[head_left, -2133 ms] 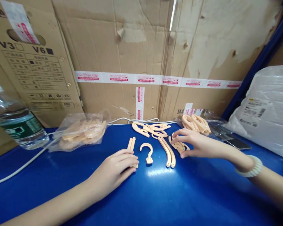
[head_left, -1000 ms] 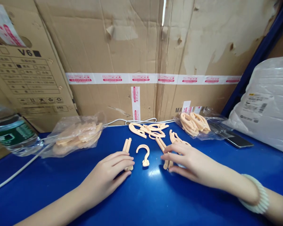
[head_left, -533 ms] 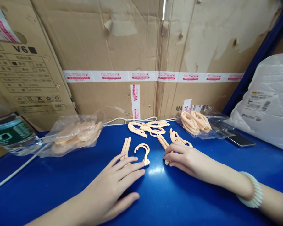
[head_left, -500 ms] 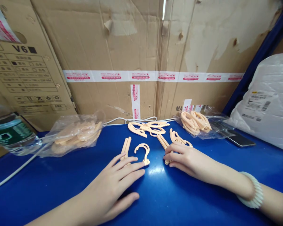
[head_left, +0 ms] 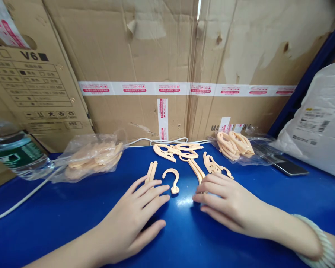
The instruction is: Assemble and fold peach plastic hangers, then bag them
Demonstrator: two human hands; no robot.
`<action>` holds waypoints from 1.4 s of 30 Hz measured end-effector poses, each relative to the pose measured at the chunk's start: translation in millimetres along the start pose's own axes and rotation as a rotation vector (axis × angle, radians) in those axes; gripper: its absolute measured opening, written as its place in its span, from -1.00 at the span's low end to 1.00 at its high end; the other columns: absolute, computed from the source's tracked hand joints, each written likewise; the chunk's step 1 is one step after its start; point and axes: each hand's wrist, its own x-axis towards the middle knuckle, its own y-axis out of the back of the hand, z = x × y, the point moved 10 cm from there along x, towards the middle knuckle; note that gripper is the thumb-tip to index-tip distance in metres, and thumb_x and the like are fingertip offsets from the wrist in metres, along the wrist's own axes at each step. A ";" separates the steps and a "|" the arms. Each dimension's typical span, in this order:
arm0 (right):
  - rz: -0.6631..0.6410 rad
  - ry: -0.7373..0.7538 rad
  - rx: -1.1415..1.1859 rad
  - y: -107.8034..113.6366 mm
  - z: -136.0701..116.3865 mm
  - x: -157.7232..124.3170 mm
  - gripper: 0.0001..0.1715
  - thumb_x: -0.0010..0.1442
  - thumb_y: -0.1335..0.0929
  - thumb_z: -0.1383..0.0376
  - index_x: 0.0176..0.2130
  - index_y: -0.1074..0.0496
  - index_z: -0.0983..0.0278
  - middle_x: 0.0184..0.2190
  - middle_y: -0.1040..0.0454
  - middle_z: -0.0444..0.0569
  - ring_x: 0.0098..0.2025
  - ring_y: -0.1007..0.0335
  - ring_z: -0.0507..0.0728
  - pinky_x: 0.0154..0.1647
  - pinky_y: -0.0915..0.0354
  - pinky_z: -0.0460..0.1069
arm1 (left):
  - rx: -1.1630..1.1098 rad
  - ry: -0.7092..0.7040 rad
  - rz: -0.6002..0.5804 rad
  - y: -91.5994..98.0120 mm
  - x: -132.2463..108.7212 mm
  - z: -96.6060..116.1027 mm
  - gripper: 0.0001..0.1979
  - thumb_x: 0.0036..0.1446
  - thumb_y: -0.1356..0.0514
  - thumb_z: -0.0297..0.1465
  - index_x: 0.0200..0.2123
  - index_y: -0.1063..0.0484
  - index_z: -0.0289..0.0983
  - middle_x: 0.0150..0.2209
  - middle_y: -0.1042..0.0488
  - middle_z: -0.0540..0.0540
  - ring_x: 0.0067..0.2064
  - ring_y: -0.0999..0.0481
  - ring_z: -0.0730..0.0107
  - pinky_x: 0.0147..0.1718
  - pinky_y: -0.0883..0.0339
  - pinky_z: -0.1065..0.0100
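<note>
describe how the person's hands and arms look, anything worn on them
The left hand and right hand are bare, with no gloves or rings visible, and no sleeves in view. A thick, pale greenish-white band with a ribbed, coil-like surface circles the right wrist. Nothing shows on the left wrist.

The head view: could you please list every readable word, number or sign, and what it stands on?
"3", at the picture's edge: brown cardboard carton on the left.
"V6", by a black square: same carton.
"MA", the rest partly covered: large brown cardboard sheet behind.
Too small or blurred: the carton's smaller print, red-and-white tape, green bottle label, white package label.
</note>
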 end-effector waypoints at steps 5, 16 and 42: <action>-0.044 0.105 -0.055 -10.5 -16.4 -1.0 -0.69 0.42 -0.17 0.35 -0.08 -0.46 0.30 -0.33 -0.49 0.03 -0.30 -0.33 0.16 -0.25 -0.24 0.06 | 0.011 0.036 0.123 15.6 0.1 -11.6 -0.73 0.29 -0.11 -0.43 0.04 -0.40 -0.19 0.10 -0.50 -0.13 0.17 -0.41 0.13 0.26 -0.10 0.01; -0.073 0.141 -0.018 -22.0 -19.6 0.0 -0.67 0.42 -0.14 0.38 -0.11 -0.45 0.29 -0.38 -0.44 0.03 -0.32 -0.32 0.16 -0.24 -0.24 0.05 | 0.065 0.105 -0.122 22.6 38.2 -62.6 -0.69 0.31 -0.05 -0.42 0.09 -0.36 -0.28 0.09 -0.48 -0.24 0.14 -0.42 0.06 0.10 -0.32 0.01; 0.004 0.044 0.084 -5.0 11.0 -1.2 -0.65 0.42 -0.15 0.35 -0.19 -0.48 0.32 -0.39 -0.44 0.02 -0.35 -0.28 0.11 -0.31 -0.18 -0.01 | 0.033 0.070 -0.293 -82.9 221.1 -101.6 -0.64 0.31 -0.22 -0.29 0.11 -0.37 -0.28 0.09 -0.42 -0.20 0.02 -0.50 0.12 -0.03 -0.44 0.01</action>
